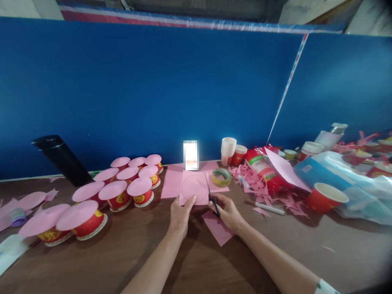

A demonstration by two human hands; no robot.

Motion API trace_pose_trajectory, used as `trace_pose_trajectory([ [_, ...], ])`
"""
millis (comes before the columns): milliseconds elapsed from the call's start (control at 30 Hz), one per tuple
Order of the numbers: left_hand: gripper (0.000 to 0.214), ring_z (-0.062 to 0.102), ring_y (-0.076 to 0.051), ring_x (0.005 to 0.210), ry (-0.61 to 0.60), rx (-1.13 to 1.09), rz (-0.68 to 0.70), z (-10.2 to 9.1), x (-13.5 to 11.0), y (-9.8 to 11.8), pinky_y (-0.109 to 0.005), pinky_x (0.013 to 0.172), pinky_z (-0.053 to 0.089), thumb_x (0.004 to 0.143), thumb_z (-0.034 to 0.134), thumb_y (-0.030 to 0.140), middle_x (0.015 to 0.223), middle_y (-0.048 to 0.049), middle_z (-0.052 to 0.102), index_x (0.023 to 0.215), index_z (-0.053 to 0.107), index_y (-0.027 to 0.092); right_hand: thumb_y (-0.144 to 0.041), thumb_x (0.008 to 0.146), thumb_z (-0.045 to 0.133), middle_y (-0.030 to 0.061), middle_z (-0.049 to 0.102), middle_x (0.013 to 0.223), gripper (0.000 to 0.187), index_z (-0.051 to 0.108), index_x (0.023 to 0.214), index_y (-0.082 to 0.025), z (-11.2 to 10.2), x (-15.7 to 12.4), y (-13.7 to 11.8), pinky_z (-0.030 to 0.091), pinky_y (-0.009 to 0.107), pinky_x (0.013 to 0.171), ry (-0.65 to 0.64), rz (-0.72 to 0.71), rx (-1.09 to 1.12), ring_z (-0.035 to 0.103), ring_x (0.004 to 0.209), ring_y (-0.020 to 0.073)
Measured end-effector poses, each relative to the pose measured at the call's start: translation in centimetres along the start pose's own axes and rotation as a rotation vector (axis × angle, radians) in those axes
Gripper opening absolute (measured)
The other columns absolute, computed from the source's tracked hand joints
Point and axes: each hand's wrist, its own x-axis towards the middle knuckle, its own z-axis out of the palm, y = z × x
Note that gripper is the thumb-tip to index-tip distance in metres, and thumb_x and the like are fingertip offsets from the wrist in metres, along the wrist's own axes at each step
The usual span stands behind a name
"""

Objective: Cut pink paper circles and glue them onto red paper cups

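My left hand [180, 214] grips the lower edge of a pink paper square [194, 188], thumb on top. A circle is drawn on that square. In my right hand [228, 212] is a pair of scissors [214, 203] with black handles, its blades at the paper's right edge. Whether the blades have cut into the paper I cannot tell. Below the scissors lies another pink paper piece [218, 229]. More pink sheets [171, 181] lie behind the held square, and a roll of clear tape [221, 177] rests on them at the right.
Several red paper cups [143, 198] topped with pink discs stand at the left, near a black flask [61, 159]. Pink scraps [249, 175], a marker [269, 208], a red cup [326, 198] and a plastic bag [364, 192] lie at the right. A blue partition [153, 81] rises behind.
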Motion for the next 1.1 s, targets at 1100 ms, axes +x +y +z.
trace_pose_trajectory([
  [1100,0.047,0.066,-0.023,0.079,-0.023,0.002,0.041,-0.11,0.24,-0.51,-0.035,0.074,0.05,0.062,0.073,0.036,0.088,-0.0126,0.07,0.099,0.063,0.009,-0.04,0.069,0.067,-0.0023,0.054,0.058,0.043,0.061,0.102,-0.012,0.14,-0.28,-0.43,0.036,0.019,0.042,0.033,0.11,0.014,0.045,0.049,0.0087],
])
